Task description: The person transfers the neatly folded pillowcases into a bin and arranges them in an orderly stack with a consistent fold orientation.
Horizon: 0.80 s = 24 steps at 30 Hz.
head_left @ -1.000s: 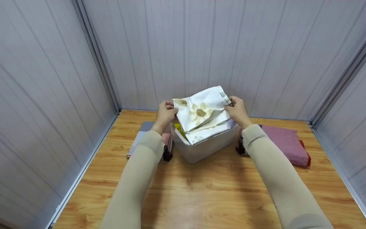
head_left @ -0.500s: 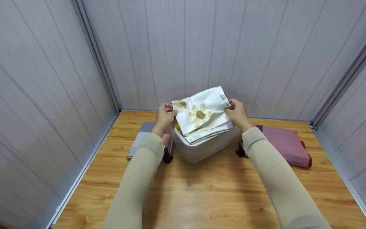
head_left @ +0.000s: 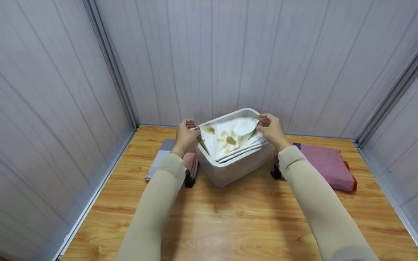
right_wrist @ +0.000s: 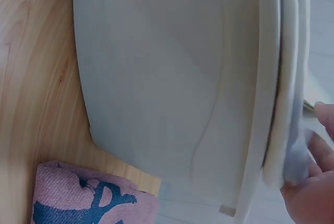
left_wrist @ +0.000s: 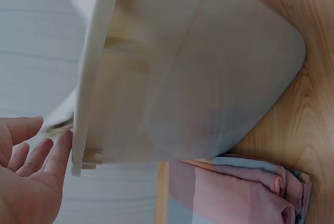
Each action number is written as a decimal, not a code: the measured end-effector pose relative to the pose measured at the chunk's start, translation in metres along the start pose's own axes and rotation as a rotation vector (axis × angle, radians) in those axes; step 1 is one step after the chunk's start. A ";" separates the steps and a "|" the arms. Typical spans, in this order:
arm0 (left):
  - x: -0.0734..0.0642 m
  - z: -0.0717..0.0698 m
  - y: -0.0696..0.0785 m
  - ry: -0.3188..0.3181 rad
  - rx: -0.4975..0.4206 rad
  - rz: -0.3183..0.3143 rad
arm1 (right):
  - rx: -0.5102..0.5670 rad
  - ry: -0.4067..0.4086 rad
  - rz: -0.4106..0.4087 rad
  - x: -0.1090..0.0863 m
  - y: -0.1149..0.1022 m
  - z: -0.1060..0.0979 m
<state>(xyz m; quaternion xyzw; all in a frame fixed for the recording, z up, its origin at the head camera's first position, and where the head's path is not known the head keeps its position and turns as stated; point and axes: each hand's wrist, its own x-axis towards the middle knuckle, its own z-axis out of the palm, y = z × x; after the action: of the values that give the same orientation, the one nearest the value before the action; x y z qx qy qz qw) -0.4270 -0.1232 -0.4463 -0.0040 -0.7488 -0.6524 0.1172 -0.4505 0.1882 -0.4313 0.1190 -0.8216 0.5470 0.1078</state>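
Note:
A folded white cloth point(head_left: 236, 132) with brown-yellow flowers lies inside a white plastic bin point(head_left: 232, 172), on top of other folded cloth. My left hand point(head_left: 186, 135) is at the bin's left rim. In the left wrist view, that hand point(left_wrist: 34, 166) has its thumb apart from its fingers, one fingertip right at the rim and a brownish cloth corner point(left_wrist: 60, 126) just beyond. My right hand point(head_left: 271, 129) is at the right rim beside the cloth's corner. In the right wrist view its thumb and loosely bent fingers point(right_wrist: 321, 153) stand apart, close to pale cloth bulging over the rim.
Folded checked cloth point(head_left: 162, 156) in grey, blue and pink lies left of the bin on the wooden surface point(head_left: 216, 221). At the right is a folded mauve cloth point(head_left: 323, 165) with red beneath its edge. Panelled walls point(head_left: 209, 54) stand behind and at both sides.
The flowered cloth has gone down from above the rim into the bin, and the bin's back rim now shows. Both hands have lowered slightly and their fingers have loosened from the cloth's corners.

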 end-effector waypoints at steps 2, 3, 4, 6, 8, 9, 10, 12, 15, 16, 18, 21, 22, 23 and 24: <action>0.000 -0.001 0.000 -0.005 -0.008 0.000 | -0.029 -0.005 0.026 -0.001 0.002 -0.003; 0.000 -0.002 0.000 -0.009 -0.009 -0.001 | -0.044 -0.008 0.034 -0.001 0.003 -0.004; 0.000 -0.002 0.000 -0.018 -0.009 -0.004 | -0.052 -0.009 0.041 -0.001 0.004 -0.006; 0.001 -0.002 0.000 -0.035 -0.008 -0.008 | -0.056 -0.012 0.043 -0.002 0.005 -0.008; 0.001 -0.003 0.000 -0.049 -0.014 -0.014 | -0.052 -0.014 0.043 -0.002 0.006 -0.009; 0.001 -0.003 0.001 -0.054 -0.015 -0.015 | -0.049 -0.016 0.040 -0.002 0.006 -0.010; 0.001 -0.004 0.001 -0.058 -0.014 -0.016 | -0.047 -0.015 0.042 -0.002 0.005 -0.011; 0.001 -0.005 0.001 -0.060 -0.024 -0.014 | -0.037 -0.023 0.043 -0.004 0.004 -0.012; -0.001 -0.008 0.002 -0.052 -0.032 -0.004 | -0.033 -0.040 0.050 -0.006 0.001 -0.014; -0.002 -0.009 0.002 -0.048 -0.037 0.002 | -0.031 -0.048 0.050 -0.007 0.000 -0.014; -0.005 -0.013 0.005 -0.054 -0.046 0.004 | -0.034 -0.066 0.044 -0.009 -0.001 -0.013; -0.005 -0.017 0.004 -0.064 -0.047 0.005 | -0.030 -0.092 0.031 -0.013 -0.003 -0.012; -0.006 -0.018 0.004 -0.069 -0.047 0.002 | -0.031 -0.099 0.026 -0.014 -0.003 -0.011; -0.006 -0.019 0.004 -0.076 -0.043 -0.002 | -0.034 -0.105 0.024 -0.015 -0.005 -0.011; -0.005 -0.020 0.000 -0.076 -0.037 0.005 | -0.037 -0.112 0.020 -0.017 -0.005 -0.009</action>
<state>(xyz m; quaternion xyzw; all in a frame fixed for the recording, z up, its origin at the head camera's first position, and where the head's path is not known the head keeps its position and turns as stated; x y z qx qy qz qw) -0.4191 -0.1423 -0.4448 -0.0329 -0.7406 -0.6650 0.0902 -0.4326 0.1962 -0.4281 0.1393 -0.8374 0.5253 0.0585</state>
